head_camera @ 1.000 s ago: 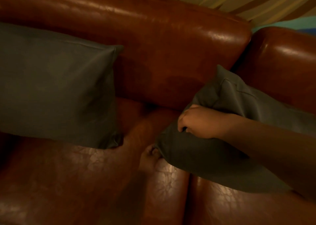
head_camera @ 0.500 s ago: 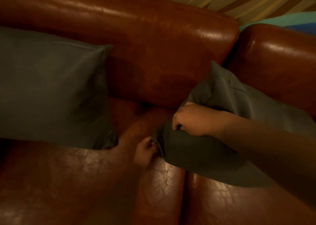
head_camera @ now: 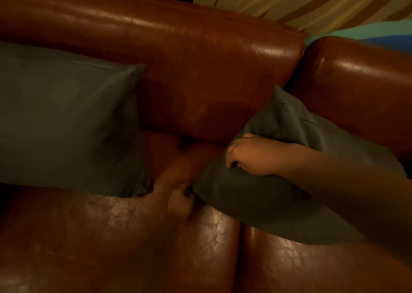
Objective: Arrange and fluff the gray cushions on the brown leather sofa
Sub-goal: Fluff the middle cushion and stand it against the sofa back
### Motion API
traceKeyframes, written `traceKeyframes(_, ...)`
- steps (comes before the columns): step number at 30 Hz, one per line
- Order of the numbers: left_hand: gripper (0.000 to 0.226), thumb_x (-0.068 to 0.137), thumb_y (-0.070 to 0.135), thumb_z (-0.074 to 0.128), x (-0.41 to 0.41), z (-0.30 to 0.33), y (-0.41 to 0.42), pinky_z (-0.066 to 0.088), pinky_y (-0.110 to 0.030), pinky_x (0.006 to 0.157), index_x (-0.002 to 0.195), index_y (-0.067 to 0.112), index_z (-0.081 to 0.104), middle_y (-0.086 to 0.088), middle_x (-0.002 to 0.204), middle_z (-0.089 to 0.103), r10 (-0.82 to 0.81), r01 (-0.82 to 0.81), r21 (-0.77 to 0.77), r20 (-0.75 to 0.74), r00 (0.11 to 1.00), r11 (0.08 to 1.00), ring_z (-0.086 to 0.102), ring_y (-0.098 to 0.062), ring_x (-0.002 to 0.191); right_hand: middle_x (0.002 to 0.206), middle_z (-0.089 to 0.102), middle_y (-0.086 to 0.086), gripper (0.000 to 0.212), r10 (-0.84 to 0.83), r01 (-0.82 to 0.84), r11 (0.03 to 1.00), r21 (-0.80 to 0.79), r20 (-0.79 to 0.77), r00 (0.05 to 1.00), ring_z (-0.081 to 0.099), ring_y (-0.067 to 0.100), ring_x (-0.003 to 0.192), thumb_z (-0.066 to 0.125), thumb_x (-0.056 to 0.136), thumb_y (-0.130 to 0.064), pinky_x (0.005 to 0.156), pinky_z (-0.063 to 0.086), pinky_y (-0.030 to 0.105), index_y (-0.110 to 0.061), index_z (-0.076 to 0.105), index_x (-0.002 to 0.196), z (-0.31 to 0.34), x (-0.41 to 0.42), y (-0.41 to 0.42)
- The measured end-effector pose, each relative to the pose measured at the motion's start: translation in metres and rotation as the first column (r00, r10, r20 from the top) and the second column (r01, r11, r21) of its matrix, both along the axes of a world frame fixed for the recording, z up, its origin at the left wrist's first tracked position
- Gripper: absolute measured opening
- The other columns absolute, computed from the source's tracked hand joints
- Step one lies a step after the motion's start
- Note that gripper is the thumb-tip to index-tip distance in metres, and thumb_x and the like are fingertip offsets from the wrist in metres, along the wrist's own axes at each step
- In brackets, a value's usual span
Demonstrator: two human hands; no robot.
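At the left of the frame a gray rectangular fabric cushion (head_camera: 66, 123) leans upright against the backrest of the brown leather sofa (head_camera: 200, 74), its left edge cut off. Low in the centre, the blurred left hand (head_camera: 180, 200) pinches the lower corner of a second gray fabric cushion (head_camera: 263, 199). To the right, the right hand (head_camera: 252, 155) clenches that cushion's left edge, fingers curled into the fabric; the forearm hides its right part.
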State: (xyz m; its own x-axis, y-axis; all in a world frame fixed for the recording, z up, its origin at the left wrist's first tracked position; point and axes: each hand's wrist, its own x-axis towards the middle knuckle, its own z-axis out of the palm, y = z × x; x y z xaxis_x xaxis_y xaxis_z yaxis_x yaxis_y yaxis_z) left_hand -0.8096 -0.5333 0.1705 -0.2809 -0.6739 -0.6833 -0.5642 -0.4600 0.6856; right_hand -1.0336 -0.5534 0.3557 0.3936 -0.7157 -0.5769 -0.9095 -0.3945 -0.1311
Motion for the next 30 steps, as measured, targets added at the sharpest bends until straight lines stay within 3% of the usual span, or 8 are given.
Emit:
traceKeyframes(5,0.071,0.079,0.051,0.047,0.004,0.004,-0.017,0.029,-0.024,0.106,0.143,0.021,0.041,0.008,0.141,0.041,-0.504,0.473,-0.437,0.051,0.862,0.765,0.036,-0.007,0.129,0.127,0.057,-0.009,0.036,0.016,-0.016,1.000,0.000,-0.006,1.000,0.051,0.016,0.118,0.051,0.092,-0.009,0.096,0.031,0.030,-0.031,0.060,0.119,-0.002,0.002,0.001)
traceKeyframes(9,0.058,0.086,0.047,0.033,-0.012,-0.001,-0.010,0.042,-0.036,0.094,0.127,0.013,0.057,-0.007,0.121,0.058,-0.536,0.607,-0.622,0.332,0.776,0.494,0.055,-0.027,0.110,0.118,0.061,-0.004,0.035,0.019,-0.020,0.999,-0.041,-0.012,1.000,0.055,0.020,0.110,0.052,0.088,-0.004,0.097,0.036,0.036,-0.027,0.063,0.111,-0.009,0.003,0.003)
traceKeyframes(13,0.045,0.093,0.024,0.046,-0.027,-0.005,-0.004,0.031,-0.029,0.099,0.137,0.012,0.045,-0.005,0.129,0.050,-0.537,0.706,-0.580,0.473,0.698,0.407,0.046,-0.023,0.116,0.119,0.062,-0.005,0.036,0.002,-0.002,0.999,-0.034,-0.003,1.000,0.056,0.020,0.110,0.054,0.087,-0.002,0.096,0.035,0.033,-0.026,0.064,0.112,-0.011,0.005,0.003)
traceKeyframes(15,0.040,0.092,0.019,0.048,-0.024,-0.011,-0.005,0.031,-0.026,0.096,0.130,0.011,0.050,-0.007,0.123,0.053,-0.530,0.657,-0.621,0.417,0.739,0.427,0.048,-0.024,0.111,0.121,0.062,-0.005,0.036,0.000,0.000,1.000,-0.031,0.004,1.000,0.056,0.020,0.111,0.053,0.088,-0.004,0.094,0.033,0.031,-0.026,0.064,0.114,-0.008,0.002,0.002)
traceKeyframes(18,0.018,0.093,0.019,0.044,-0.012,-0.007,-0.002,0.032,-0.021,0.075,0.099,0.013,0.061,-0.003,0.096,0.059,-0.254,0.264,-0.604,0.104,0.962,0.752,0.055,-0.020,0.088,0.125,0.061,-0.005,0.034,-0.022,0.022,1.000,0.019,-0.013,1.000,0.055,0.019,0.116,0.050,0.092,-0.007,0.097,0.034,0.030,-0.024,0.063,0.119,-0.003,-0.005,0.000)
traceKeyframes(21,0.022,0.094,0.011,0.054,-0.010,-0.002,0.003,0.034,-0.024,0.070,0.079,0.028,0.052,0.011,0.077,0.056,-0.012,-0.017,-0.410,-0.066,0.998,0.912,0.052,-0.007,0.071,0.122,0.063,-0.002,0.032,0.004,-0.004,1.000,-0.029,-0.018,1.000,0.056,0.021,0.113,0.051,0.091,-0.007,0.098,0.041,0.036,-0.023,0.064,0.116,0.001,0.002,-0.003)
traceKeyframes(26,0.019,0.086,0.012,0.057,-0.007,0.002,-0.015,0.050,-0.048,0.081,0.080,0.030,0.056,0.002,0.080,0.062,-0.095,0.080,-0.276,-0.042,0.995,0.958,0.060,-0.023,0.080,0.113,0.065,0.005,0.027,0.094,-0.008,0.943,-0.332,0.245,0.965,0.060,0.027,0.106,0.059,0.086,-0.001,0.093,0.047,0.042,-0.013,0.068,0.108,0.030,0.025,0.018)
traceKeyframes(30,0.020,0.092,0.004,0.056,-0.024,0.063,-0.032,0.048,-0.032,0.094,0.107,0.014,0.063,-0.006,0.111,0.065,-0.178,0.136,-0.342,-0.095,0.980,0.930,0.060,-0.019,0.106,0.118,0.065,0.011,0.028,0.064,0.208,0.862,-0.463,0.506,0.860,0.058,0.025,0.112,0.048,0.090,-0.001,0.097,0.044,0.030,-0.004,0.068,0.109,0.072,-0.005,0.051)
